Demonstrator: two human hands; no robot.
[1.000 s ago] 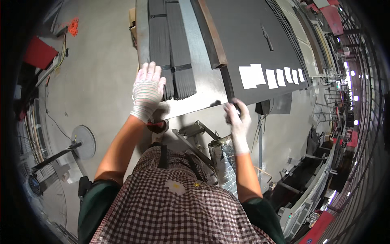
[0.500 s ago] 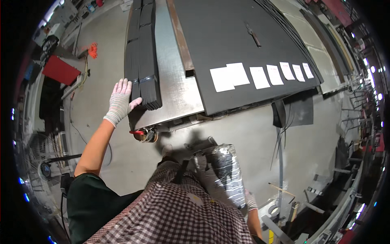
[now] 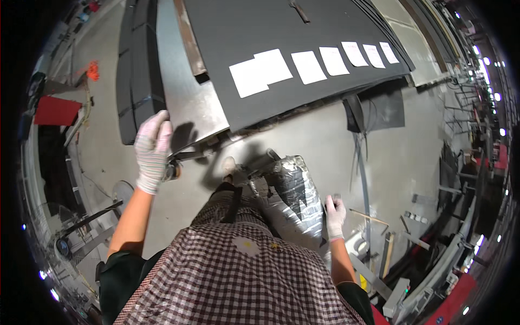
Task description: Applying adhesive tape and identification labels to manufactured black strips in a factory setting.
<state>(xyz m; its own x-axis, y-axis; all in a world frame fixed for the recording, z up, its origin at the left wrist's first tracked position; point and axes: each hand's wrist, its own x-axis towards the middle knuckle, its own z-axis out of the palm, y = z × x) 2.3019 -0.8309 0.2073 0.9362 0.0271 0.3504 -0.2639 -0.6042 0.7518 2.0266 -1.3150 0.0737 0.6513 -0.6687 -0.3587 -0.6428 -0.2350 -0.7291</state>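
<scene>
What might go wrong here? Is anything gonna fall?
Maybe! The dark strapped strips lie along the edge of the metal table, near the left hand, so a bump might tip them off. A foot is close to the silver-wrapped object, so the person might trip.

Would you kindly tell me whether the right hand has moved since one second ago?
Yes, judged against the dark sheets, the right hand has moved away from their near edge, back toward the body, and is beside the silver-wrapped object.
</scene>
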